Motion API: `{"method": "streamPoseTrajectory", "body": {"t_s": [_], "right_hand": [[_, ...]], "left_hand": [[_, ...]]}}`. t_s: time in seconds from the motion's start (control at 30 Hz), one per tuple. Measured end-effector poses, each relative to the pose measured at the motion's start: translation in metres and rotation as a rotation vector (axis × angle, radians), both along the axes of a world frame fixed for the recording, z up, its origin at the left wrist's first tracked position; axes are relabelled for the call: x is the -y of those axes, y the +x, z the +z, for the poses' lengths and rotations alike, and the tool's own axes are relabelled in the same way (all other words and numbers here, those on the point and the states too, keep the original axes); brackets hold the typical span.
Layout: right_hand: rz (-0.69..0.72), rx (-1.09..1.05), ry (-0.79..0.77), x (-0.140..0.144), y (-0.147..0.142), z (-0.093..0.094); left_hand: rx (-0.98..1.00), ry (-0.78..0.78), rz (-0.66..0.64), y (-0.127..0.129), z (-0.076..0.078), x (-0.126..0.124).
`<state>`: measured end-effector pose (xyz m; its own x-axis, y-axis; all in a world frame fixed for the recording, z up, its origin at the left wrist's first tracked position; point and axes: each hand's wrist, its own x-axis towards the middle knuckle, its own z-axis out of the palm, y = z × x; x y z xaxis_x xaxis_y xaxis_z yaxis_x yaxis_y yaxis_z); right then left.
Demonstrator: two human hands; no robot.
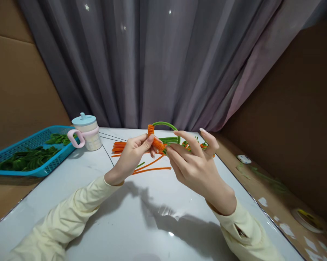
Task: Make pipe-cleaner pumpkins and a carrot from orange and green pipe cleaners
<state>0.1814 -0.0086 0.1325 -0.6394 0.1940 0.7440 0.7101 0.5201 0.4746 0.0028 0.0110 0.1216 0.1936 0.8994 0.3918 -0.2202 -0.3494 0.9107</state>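
Above the table, my left hand pinches a coiled orange pipe cleaner between thumb and fingers. A green pipe cleaner arches out of the coil's upper end and curves down toward my right hand. My right thumb and index finger close on the coil's lower right end, while the other fingers are raised and spread. Behind the hands lie a bundle of orange pipe cleaners and a bundle of green ones. A few loose orange pipe cleaners lie nearer.
Small orange and green pieces sit beyond my right hand, partly hidden. At the left stand a lidded cup with a pink handle and a blue basket of green pieces. A tape roll and paper scraps lie right of the table.
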Motion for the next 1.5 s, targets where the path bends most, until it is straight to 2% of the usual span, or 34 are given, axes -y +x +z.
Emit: {"method": "streamPoseTrajectory", "body": {"t_s": [0.13,0.27,0.47,0.73,0.87,1.07,1.2,1.5], "right_hand": [[0.004,0.036,0.021,0.000,0.001,-0.001],[0.016,-0.019,0.042,-0.004,-0.006,-0.011],[0.042,-0.133,0.084,-0.006,-0.014,-0.021],[0.067,-0.188,0.077,-0.004,-0.017,-0.023],[0.136,-0.218,0.096,-0.010,-0.017,-0.025],[0.224,-0.241,0.144,-0.018,-0.016,-0.028],[0.225,-0.246,0.171,-0.019,-0.016,-0.032],[0.229,-0.305,0.126,-0.016,-0.020,-0.038]], "left_hand": [[0.027,0.013,0.026,0.003,0.001,0.003],[0.088,-0.061,0.019,0.006,0.001,0.006],[0.180,-0.132,-0.044,0.006,0.003,0.009],[0.259,-0.199,-0.123,0.005,0.005,0.010],[0.294,-0.239,-0.176,0.002,0.004,0.009],[0.272,-0.229,-0.171,0.000,0.007,0.012],[0.266,-0.214,-0.167,0.001,0.006,0.015],[0.271,-0.221,-0.171,0.004,0.007,0.016]]}}
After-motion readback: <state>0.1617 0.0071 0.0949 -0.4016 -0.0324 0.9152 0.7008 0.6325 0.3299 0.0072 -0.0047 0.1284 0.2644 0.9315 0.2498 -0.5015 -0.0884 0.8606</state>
